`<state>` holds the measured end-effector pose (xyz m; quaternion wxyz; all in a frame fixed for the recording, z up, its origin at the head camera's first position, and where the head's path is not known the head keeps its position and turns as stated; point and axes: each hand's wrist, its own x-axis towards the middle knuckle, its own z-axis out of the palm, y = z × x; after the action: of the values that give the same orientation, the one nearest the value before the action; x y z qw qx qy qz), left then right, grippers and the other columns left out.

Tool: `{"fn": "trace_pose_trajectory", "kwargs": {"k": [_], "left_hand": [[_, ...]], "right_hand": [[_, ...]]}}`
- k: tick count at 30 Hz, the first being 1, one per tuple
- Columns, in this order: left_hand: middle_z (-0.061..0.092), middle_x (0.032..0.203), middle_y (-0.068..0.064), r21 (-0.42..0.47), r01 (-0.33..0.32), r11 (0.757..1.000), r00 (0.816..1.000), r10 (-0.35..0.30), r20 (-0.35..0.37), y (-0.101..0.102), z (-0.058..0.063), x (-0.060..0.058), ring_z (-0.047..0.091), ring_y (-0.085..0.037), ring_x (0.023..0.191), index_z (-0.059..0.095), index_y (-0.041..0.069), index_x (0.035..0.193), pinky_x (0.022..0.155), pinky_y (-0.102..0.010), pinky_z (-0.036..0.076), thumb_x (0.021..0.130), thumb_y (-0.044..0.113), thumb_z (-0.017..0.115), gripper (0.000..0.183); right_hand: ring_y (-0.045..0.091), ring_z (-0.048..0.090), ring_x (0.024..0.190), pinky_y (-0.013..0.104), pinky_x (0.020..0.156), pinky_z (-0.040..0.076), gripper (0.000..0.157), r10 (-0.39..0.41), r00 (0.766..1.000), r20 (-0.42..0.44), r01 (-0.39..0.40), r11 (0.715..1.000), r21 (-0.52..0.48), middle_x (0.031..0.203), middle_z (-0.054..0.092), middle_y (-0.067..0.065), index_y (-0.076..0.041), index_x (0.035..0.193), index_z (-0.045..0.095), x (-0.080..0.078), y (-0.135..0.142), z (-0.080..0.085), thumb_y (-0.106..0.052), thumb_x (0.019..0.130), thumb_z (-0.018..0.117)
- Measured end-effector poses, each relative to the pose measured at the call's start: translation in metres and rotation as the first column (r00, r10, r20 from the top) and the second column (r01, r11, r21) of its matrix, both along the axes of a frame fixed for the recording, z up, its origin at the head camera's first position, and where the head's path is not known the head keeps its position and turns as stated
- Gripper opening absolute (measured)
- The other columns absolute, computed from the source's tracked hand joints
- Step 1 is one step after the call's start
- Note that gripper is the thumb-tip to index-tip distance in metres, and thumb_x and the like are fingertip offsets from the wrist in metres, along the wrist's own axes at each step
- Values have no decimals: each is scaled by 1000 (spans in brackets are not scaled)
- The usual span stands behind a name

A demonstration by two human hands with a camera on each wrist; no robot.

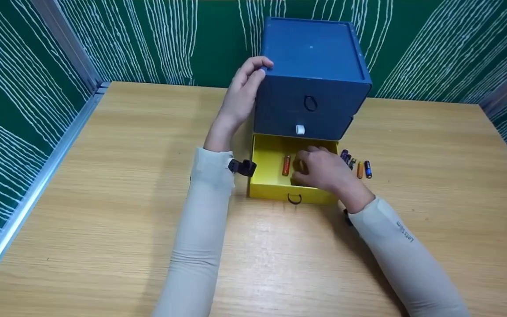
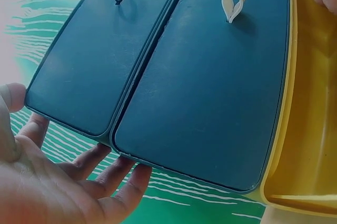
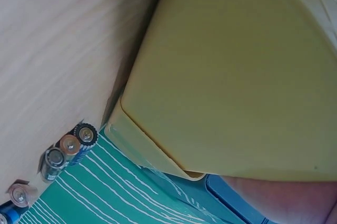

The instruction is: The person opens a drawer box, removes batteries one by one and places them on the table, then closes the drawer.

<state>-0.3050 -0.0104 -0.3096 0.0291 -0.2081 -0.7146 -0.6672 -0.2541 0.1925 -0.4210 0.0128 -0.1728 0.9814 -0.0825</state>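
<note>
A blue drawer cabinet (image 1: 315,53) stands at the back with its yellow bottom drawer (image 1: 264,191) pulled out. My left hand (image 1: 242,90) rests at the cabinet's upper left edge. In the left wrist view, the fingers of that left hand (image 2: 68,182) spread along its side, fingertips touching. Inside the drawer, my right hand (image 1: 326,169) reaches down with bent fingers; I cannot tell whether they hold anything. A red battery (image 1: 286,165) lies on the drawer floor left of it. The right wrist view mostly shows the drawer's yellow front (image 3: 226,76), with part of the hand (image 3: 289,200) behind its edge.
Several batteries stand or lie on the table right of the drawer, among them an orange one (image 1: 360,170) and a blue one (image 1: 368,169). The upper drawers bear a black loop (image 1: 310,103) and a white loop (image 1: 300,129). A green white-streaked wall (image 1: 218,44) backs the wooden table (image 1: 104,220).
</note>
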Motion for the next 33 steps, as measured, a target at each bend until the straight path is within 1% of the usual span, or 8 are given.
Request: {"fn": "trace_pose_trajectory", "kwargs": {"k": [3, 10, 19, 25, 33], "left_hand": [[37, 130, 8, 0, -3, 1000, 1000, 3, 1, 0, 0, 0, 32, -7, 117, 48, 17, 112, 98, -26, 27, 94, 21, 35, 23], [38, 130, 9, -11, -7, 1000, 1000, 7, 14, 2, -1, -1, 32, -6, 117, 48, 18, 112, 99, -27, 27, 94, 22, 35, 23], [38, 129, 8, 1, -13, 1000, 1000, 13, 3, 1, -1, -1, 33, -8, 116, 48, 17, 112, 97, -25, 29, 94, 21, 34, 23], [39, 128, 5, 24, -5, 1000, 1000, 5, -12, 1, -2, -2, 33, -8, 116, 48, 15, 111, 96, -24, 28, 94, 19, 34, 23], [38, 127, 5, 30, -11, 999, 1000, 11, -17, 2, -4, -3, 31, -8, 116, 48, 15, 111, 96, -24, 28, 94, 19, 34, 23]], "right_hand": [[20, 47, 73, 32, 66, 44, 32, -1, 1000, -5, 1, 1000, 4, 80, 53, 1, -15, 98, 60, 0, 0, 0, -39, 77, 59], [20, 47, 74, 32, 67, 43, 31, -8, 1000, 17, 8, 1000, -12, 82, 53, 0, -16, 98, 60, 0, 1, -2, -39, 77, 59], [20, 47, 74, 32, 66, 44, 33, 2, 1000, 14, -2, 1000, -6, 81, 53, 1, -15, 99, 60, -1, -1, 0, -39, 77, 60], [21, 47, 76, 32, 68, 44, 35, -20, 999, 36, 20, 1000, -6, 84, 53, 1, -15, 102, 59, -1, -1, 1, -39, 77, 60], [20, 47, 75, 33, 67, 44, 31, -10, 1000, 24, 10, 1000, -2, 82, 53, 1, -15, 97, 59, 0, -2, 0, -39, 77, 59]]}}
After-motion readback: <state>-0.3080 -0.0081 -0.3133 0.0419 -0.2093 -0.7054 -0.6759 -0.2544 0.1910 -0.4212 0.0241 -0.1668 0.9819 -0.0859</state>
